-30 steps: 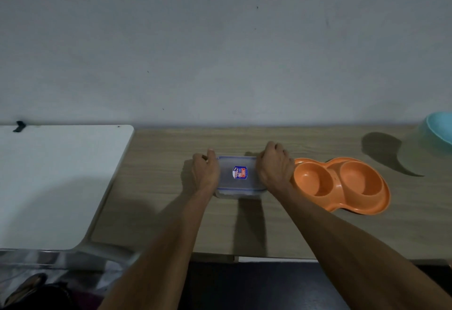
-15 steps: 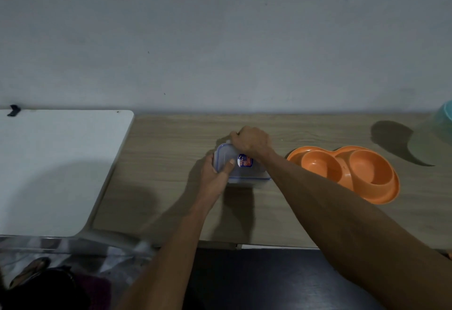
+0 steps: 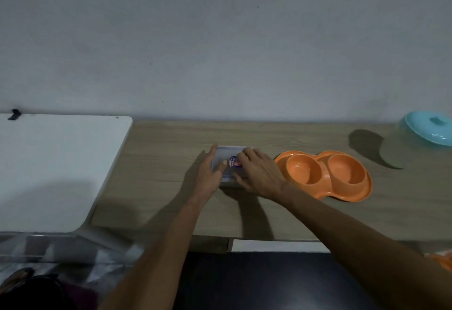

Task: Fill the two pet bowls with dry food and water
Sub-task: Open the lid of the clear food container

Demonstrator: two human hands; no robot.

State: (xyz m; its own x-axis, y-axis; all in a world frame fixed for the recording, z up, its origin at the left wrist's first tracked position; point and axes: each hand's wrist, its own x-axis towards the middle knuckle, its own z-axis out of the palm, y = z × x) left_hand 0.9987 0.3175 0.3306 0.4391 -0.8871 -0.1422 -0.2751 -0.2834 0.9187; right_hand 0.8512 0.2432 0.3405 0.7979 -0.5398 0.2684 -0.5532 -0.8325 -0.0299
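A small clear plastic container (image 3: 226, 155) with a blue-edged lid and a red-and-blue sticker stands on the wooden table (image 3: 159, 163). My left hand (image 3: 210, 174) grips its left side, thumb on the lid. My right hand (image 3: 258, 174) lies over its right and near side, fingers curled at the lid's edge. The contents are hidden. Just to the right sits an orange double pet bowl (image 3: 325, 174); both of its wells look empty.
A clear jug with a light blue lid (image 3: 430, 130) stands at the far right by the wall. A white tabletop (image 3: 53, 167) adjoins the wooden one on the left. Bags and dark items lie on the floor at lower left.
My right hand has moved from the container's far edge to its right and near side. My left hand stays on the left side. The container has barely shifted.
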